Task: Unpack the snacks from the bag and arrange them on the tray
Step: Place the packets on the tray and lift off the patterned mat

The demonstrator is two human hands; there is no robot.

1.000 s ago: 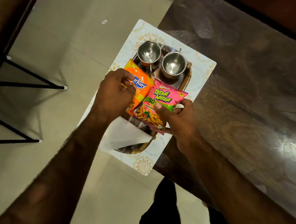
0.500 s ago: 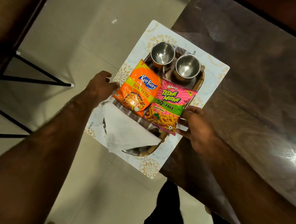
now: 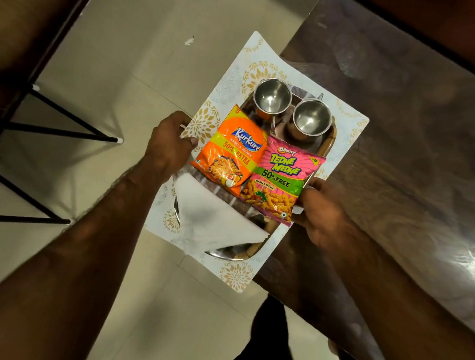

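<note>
A steel tray (image 3: 326, 142) with wooden handles rests on a patterned placemat (image 3: 354, 123) at the table's corner. On it lie an orange Kurkure packet (image 3: 229, 151) and a pink Tedhe Medhe packet (image 3: 281, 179), side by side and face up. My left hand (image 3: 169, 145) curls around the tray's left edge beside the orange packet. My right hand (image 3: 322, 213) grips the right edge, thumb on the rim next to the pink packet. No bag is in view.
Two empty steel cups (image 3: 272, 98) (image 3: 312, 117) stand at the tray's far end. A folded white napkin (image 3: 209, 220) covers its near end. The dark wooden table (image 3: 411, 176) stretches right. Black stool legs (image 3: 67, 119) stand on the tiled floor at left.
Both hands let go of the packets, drew back, then closed in on the tray's left and right edges. The packets lie flat and have not shifted.
</note>
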